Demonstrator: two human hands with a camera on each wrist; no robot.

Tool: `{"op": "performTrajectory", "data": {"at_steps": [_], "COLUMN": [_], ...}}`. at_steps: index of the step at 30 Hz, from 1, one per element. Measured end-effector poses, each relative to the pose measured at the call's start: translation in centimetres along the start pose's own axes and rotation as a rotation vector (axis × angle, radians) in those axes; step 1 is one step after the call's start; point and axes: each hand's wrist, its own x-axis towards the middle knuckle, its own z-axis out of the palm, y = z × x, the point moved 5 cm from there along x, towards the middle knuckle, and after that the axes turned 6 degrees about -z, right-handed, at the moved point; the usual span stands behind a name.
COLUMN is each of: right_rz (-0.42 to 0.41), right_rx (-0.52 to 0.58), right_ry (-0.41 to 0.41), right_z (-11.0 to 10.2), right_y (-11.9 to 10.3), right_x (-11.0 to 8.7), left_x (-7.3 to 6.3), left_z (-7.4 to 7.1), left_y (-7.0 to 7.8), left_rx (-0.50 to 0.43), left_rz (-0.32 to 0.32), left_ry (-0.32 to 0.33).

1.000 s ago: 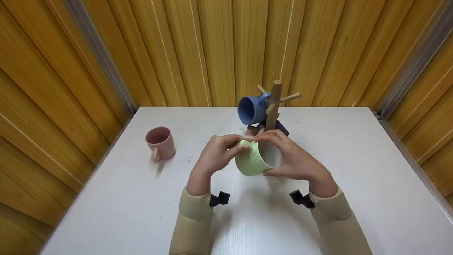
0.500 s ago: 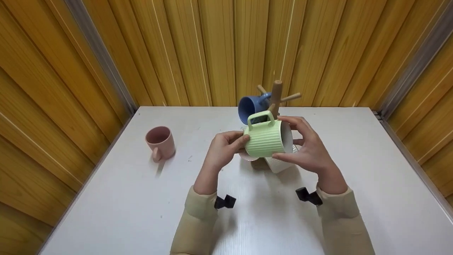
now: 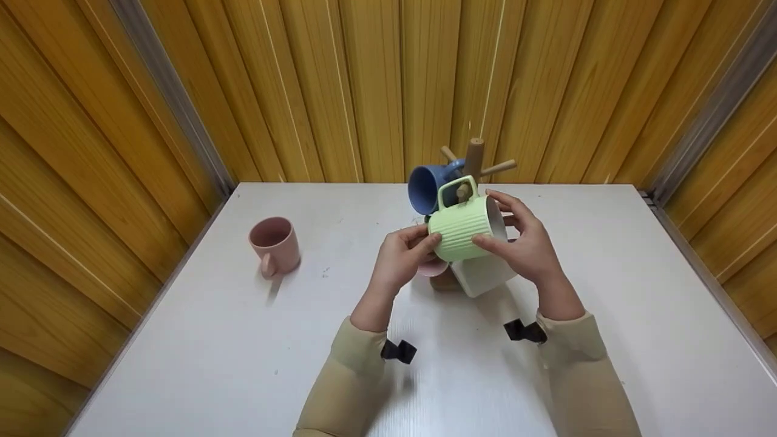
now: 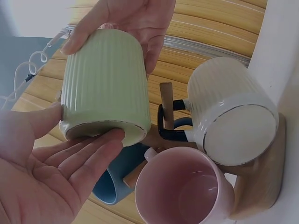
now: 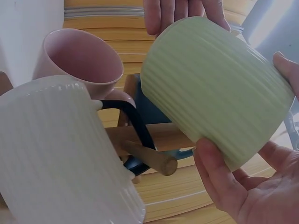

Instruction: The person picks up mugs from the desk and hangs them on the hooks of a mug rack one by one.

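Note:
A pale green ribbed mug (image 3: pixel 461 235) is held up sideways in front of a wooden mug tree (image 3: pixel 474 156), its handle on top and its mouth to the right. My left hand (image 3: pixel 396 258) pinches the base end, thumb on the side and fingers under the bottom (image 4: pixel 100 130). My right hand (image 3: pixel 529 246) grips the mouth end, thumb in front and fingers behind. In the head view a peg's end shows inside the handle loop. A blue mug (image 3: pixel 423 189) hangs at the tree's upper left, partly behind the green one.
Lower on the tree hang a white ribbed mug (image 4: pixel 233 107) with a dark handle around a peg (image 5: pixel 156 161), and a pink mug (image 4: pixel 184 186). Another pink mug (image 3: pixel 276 246) stands upright on the white table (image 3: pixel 200 340) at left. Wood-panelled walls (image 3: pixel 364 91) enclose the table.
Both hands have raised the green mug and moved it away from me to the tree. Its handle, hidden at first, now points up. The other mugs have stayed put.

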Motion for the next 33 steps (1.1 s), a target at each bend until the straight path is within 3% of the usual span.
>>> {"op": "performTrajectory", "data": {"at_steps": [11,19,22,26,29,33], "right_rz": [0.023,0.039,0.049,0.071,0.077,0.071], "right_rx": [-0.002,0.005,0.004,-0.003,-0.004,0.002], "right_ry": [-0.007,-0.04,-0.054,-0.079,-0.096,-0.116], "right_z": [0.6,1.1,1.1,1.0,0.9,0.9], "right_y": [1.1,1.1,1.1,1.1,1.2,1.2], "right_x": [0.4,0.5,0.5,0.5,0.4,0.4], "left_x": [0.3,-1.0,-1.5,-1.7,-1.2,0.3], "left_z": [0.0,-0.3,-0.2,0.7,1.7,3.1], "left_y": [-0.4,1.4,2.6,5.0,6.7,8.0], "left_rx": [0.046,0.317,0.453,0.582,0.598,0.635], "left_rz": [-0.024,-0.028,0.043,0.236,0.353,0.372], "left_ry": [0.037,0.104,0.198,0.33,0.348,0.312]}}
